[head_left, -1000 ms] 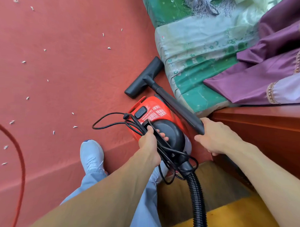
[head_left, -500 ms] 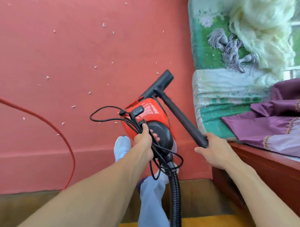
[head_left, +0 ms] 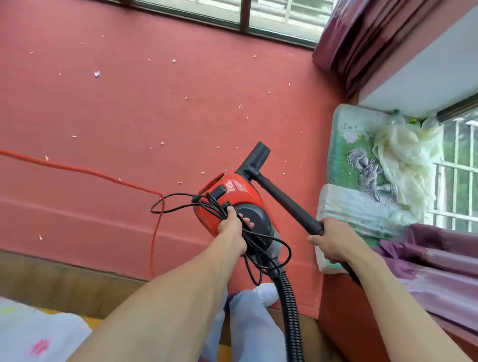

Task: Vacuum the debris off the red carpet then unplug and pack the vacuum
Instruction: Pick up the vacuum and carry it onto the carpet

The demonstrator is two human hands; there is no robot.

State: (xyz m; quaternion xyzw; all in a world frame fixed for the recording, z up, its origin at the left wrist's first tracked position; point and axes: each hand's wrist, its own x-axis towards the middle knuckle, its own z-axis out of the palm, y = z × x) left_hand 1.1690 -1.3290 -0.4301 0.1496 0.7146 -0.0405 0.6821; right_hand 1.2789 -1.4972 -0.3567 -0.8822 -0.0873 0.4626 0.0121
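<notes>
Left hand (head_left: 232, 229) grips vacuum (head_left: 232, 191) handle plus bundled black cord (head_left: 211, 204). Right hand (head_left: 332, 242) grips wand (head_left: 286, 202) near end, right of vacuum. Wand axis runs to nozzle (head_left: 256, 157) beyond vacuum. Debris (head_left: 96, 73) lies farther beyond, across red carpet (head_left: 126, 109).

The red carpet (head_left: 126, 109) lies open ahead and left, crossed by a thin orange cable (head_left: 91, 173). A green floral mattress (head_left: 341, 162) and red-brown wooden bed frame (head_left: 342, 306) wall off the right.
</notes>
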